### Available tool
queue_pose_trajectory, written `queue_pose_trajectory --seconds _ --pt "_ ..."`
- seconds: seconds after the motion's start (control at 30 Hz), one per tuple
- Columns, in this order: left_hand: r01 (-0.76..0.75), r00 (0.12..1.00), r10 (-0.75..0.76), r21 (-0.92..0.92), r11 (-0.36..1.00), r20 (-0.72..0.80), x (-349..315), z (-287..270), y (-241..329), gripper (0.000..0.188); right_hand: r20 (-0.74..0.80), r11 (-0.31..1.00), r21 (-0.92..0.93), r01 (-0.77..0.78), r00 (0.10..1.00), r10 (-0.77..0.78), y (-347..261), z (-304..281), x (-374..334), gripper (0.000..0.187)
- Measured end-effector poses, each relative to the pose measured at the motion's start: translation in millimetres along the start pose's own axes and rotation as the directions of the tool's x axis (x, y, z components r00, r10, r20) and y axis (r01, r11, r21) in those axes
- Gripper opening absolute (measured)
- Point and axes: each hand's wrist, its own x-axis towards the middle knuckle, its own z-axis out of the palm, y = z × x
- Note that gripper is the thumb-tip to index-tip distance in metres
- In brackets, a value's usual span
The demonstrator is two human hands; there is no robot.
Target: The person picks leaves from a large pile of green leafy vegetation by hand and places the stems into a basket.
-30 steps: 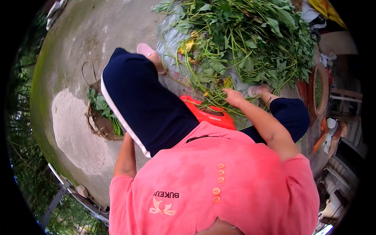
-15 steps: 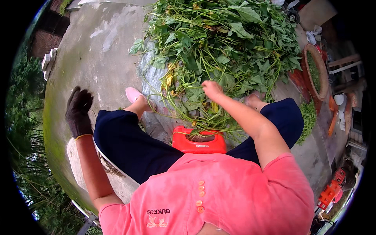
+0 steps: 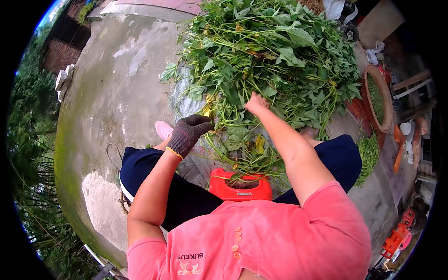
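A large heap of leafy green vines (image 3: 280, 51) lies in front of me, with long pale stems and a few yellowed leaves (image 3: 208, 106) at its near left edge. My right hand (image 3: 257, 102), bare, is closed on vine stems at the near side of the heap; its fingertips are partly hidden. My left hand (image 3: 189, 133) wears a dark knitted glove with a yellow cuff edge. Its fingers are bent together and touch the stems at the heap's left edge; what they pinch cannot be made out. Loose stems (image 3: 254, 158) trail toward my lap.
Between my legs stands a red plastic container (image 3: 240, 189) with a handle opening. Under the vines shows a silvery sheet (image 3: 186, 100) on the concrete floor (image 3: 126, 88). A round woven basket (image 3: 378, 98) with greens and a pile of cut greens (image 3: 368, 158) lie to the right.
My left hand has swung in from the far left to the edge of the vine heap. My right hand has shifted slightly right among the stems. The view has tilted a little.
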Motion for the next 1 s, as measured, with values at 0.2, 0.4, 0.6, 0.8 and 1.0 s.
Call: queue_pose_trajectory --seconds 0.2,0.4,0.6,0.8,1.0 --pt "-0.012 1.0 0.016 0.141 0.99 -0.026 5 -3 -2 0.03 -0.066 0.978 0.188 0.087 0.995 -0.076 -8 -13 -15 0.043" --pt "-0.042 0.998 0.034 0.172 0.984 0.05 6 9 11 0.035 0.025 0.974 0.033 0.223 0.974 -0.224 20 -42 13 0.052" --pt "-0.064 0.996 0.027 0.478 0.876 0.085 -8 9 17 0.043 -0.494 0.875 -0.091 0.476 0.741 -0.454 -58 -131 51 0.025" --pt "-0.059 0.993 -0.011 0.561 0.826 0.121 10 2 15 0.046 -0.693 0.794 -0.466 0.391 0.397 -0.602 -109 -178 140 0.021" --pt "-0.097 0.991 0.028 0.543 0.834 0.134 21 -5 18 0.046 -0.131 0.971 -0.107 0.213 0.965 -0.226 -114 -173 166 0.034"
